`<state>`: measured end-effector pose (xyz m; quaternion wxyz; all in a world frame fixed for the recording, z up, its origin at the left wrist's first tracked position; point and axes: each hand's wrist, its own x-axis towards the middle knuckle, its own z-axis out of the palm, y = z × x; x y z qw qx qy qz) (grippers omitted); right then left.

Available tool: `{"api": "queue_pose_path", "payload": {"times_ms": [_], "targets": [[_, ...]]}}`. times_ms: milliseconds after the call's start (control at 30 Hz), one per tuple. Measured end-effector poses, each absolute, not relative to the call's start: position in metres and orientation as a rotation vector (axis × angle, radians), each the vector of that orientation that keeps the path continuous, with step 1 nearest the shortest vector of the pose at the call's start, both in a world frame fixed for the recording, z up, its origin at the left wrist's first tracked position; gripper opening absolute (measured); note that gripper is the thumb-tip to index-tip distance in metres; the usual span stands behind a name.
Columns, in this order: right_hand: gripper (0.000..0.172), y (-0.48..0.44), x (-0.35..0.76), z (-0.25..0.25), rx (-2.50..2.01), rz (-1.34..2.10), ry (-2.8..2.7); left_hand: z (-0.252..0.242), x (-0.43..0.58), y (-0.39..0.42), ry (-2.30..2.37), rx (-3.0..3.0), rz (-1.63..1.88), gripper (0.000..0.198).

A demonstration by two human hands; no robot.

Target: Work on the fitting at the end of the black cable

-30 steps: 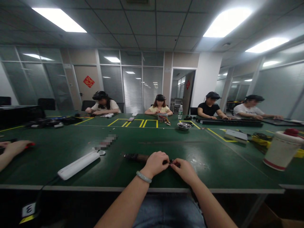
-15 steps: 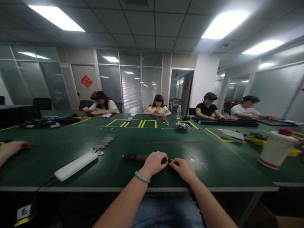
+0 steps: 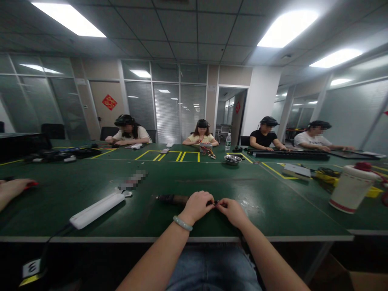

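A dark electric screwdriver lies crosswise on the green table, its bit end pointing left. My left hand, with a pale bangle at the wrist, is closed over its rear part, which the hand hides. My right hand is beside it, thumb and fingers pinched on a small dark part that looks like a plug or cord end. The fingertips of both hands nearly meet there. Whether the small part is joined to the screwdriver, I cannot tell.
On the left lies a white power strip; another person's hand is beyond it. A metal bowl and water bottle stand farther back. At right stands a large white cup. Several people sit across the table.
The screwdriver's tip has shifted slightly right. My fingertips stay together around the small dark part, with the right hand a little closer in. The view has tilted slightly.
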<state>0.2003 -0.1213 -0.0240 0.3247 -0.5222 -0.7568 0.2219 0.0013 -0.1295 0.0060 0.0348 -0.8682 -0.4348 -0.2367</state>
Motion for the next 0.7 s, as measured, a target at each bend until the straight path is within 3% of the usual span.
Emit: {"api": "queue_pose_path", "payload": {"times_ms": [700], "targets": [[0.023,-0.1172,0.2026,-0.0231,-1.338,0.634,-1.973,0.009,0.0019,-0.136,-1.364,-2.644,-0.773,0.009]]}}
